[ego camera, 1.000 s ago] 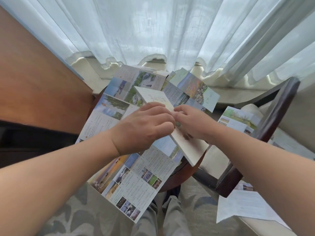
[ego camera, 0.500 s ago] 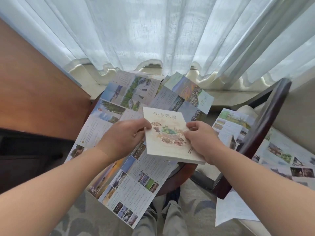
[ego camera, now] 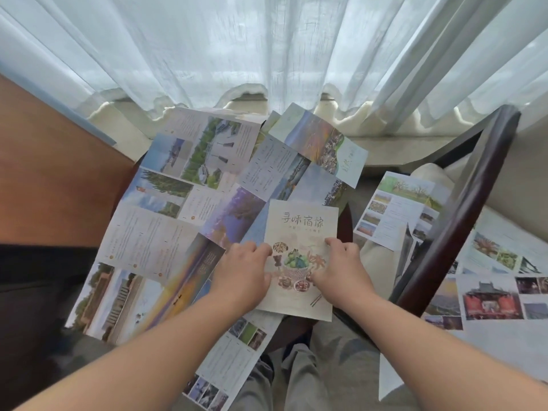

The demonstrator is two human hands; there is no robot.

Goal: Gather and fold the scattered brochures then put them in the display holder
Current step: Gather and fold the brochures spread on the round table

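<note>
The folded brochure (ego camera: 302, 212) is cream, with dark olive lettering and a painted bowl of green fruit ringed by brown dishes. The large open brochure (ego camera: 154, 232) is a patchwork of photo panels: blue sky, green trees, lavender purple, orange-yellow dusk (pale text blocks between). The brochure on the seat (ego camera: 489, 298) shows a red building. The curtain (ego camera: 267, 40) is sheer white, the chair arm (ego camera: 462, 215) dark red-brown, the trousers (ego camera: 296, 378) grey

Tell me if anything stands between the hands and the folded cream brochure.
Nothing visible does. The left hand and the right hand both grip the folded brochure by its side edges, above the unfolded brochures spread beneath. No display holder shows in this view, so that path cannot be judged.
</note>
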